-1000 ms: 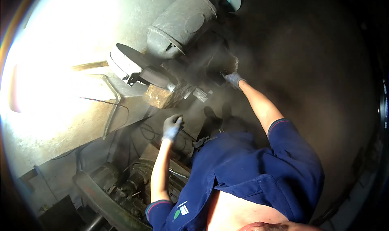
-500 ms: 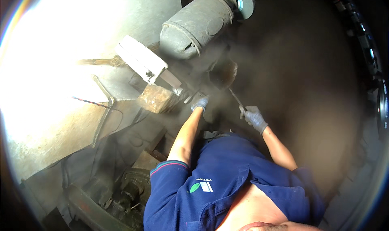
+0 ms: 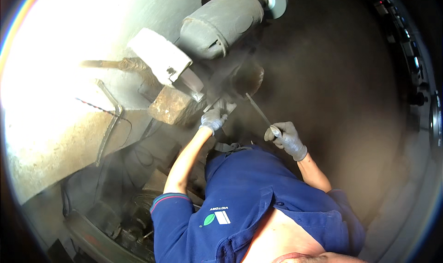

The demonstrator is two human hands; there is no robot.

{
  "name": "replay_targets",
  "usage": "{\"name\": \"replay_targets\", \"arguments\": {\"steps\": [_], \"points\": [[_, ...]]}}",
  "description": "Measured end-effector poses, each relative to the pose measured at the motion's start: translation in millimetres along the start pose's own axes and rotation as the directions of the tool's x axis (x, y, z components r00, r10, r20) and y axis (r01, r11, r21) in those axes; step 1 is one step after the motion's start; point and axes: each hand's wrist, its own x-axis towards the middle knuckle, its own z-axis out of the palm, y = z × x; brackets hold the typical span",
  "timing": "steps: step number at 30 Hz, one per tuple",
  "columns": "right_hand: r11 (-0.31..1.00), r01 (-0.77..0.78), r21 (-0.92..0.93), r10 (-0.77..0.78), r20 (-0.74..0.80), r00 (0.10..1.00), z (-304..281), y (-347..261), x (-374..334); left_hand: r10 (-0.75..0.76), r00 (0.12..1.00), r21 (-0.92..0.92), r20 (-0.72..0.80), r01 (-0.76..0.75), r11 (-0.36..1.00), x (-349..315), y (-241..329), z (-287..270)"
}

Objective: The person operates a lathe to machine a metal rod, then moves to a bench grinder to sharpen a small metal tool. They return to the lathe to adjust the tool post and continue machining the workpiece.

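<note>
My left hand (image 3: 213, 120), in a grey work glove, is closed round a small pale grey metal piece (image 3: 227, 107) that sticks out past the fingers. Its exact kind I cannot make out in the haze. My right hand (image 3: 288, 138), also gloved, grips the lower end of a thin, flat metal bar (image 3: 258, 109). That bar slants up and left, its free tip near a dark rounded part with a brownish rim (image 3: 249, 80). Whether the tip touches this part I cannot tell. The two hands are apart, in front of my blue shirt.
A grey cylindrical housing (image 3: 221, 23) juts in above the hands. Left of them are a white block (image 3: 159, 55), a rough brownish stone block (image 3: 171, 105) and a bent metal bar (image 3: 110, 120) by a bright ledge (image 3: 60, 157). Dark machinery (image 3: 134, 226) sits lower left. Dusty haze veils the right.
My left hand has drawn back to the left, and more of the grey piece shows. The bar in my right hand is clearer and longer in view. The whole view has shifted slightly.
</note>
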Motion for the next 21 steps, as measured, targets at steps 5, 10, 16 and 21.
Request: {"name": "replay_targets", "arguments": {"steps": [5, 10, 16, 21], "points": [[0.983, 0.169, 0.077, -0.18, 0.171, 0.969, 5, 5, 1, 0.44, 0.892, -0.836, -0.101, -0.316, 0.45, -92, 72, -40], [0.905, 0.076, 0.418, -0.255, 0.391, 0.885, 18, 5, 23, 0.411, 0.87, -0.95, -0.272, -0.311, 0.032, -131, 113, -40], [0.593, 0.638, -0.491, -0.446, 0.459, 0.769, 13, -23, 56, 0.044, 0.793, -0.744, -0.607, -0.587, 0.321, -128, 117, -23], [0.442, 0.864, -0.241, -0.607, 0.629, 0.485, -2, -79, 55, -0.042, 0.707, -0.582, -0.706, -0.546, 0.603, -133, 126, -12]]}}
